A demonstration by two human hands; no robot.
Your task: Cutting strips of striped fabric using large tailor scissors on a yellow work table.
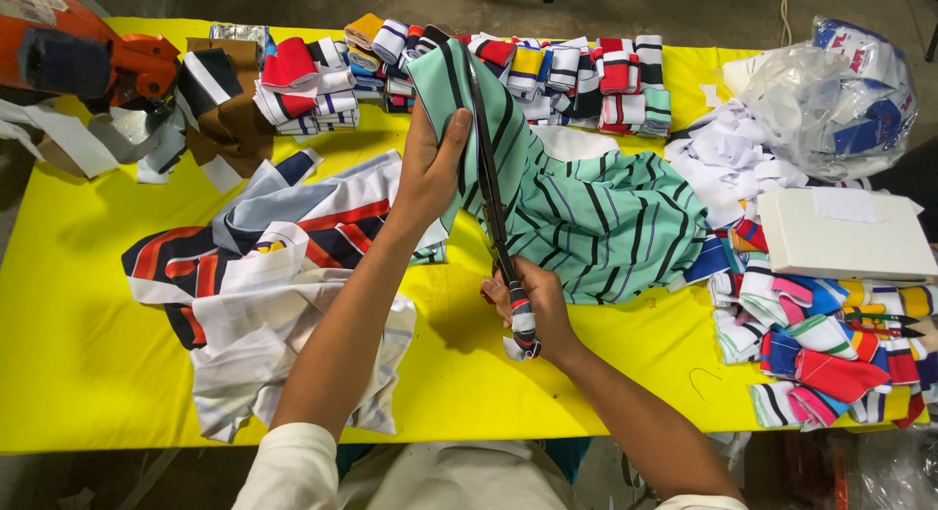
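My left hand [430,168] fingers pinch the green cloth [596,217] taut, right hand [535,310] fingers clamp the scissors [493,202]; cutting straight along a stripe looks best.

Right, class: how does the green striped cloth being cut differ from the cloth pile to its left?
The green cloth is mint with thin dark stripes; the left pile is white, navy and red. The green cloth is lifted by the left hand against the scissors in the right hand; the pile lies untouched. Both are crumpled striped fabric on the yellow table.
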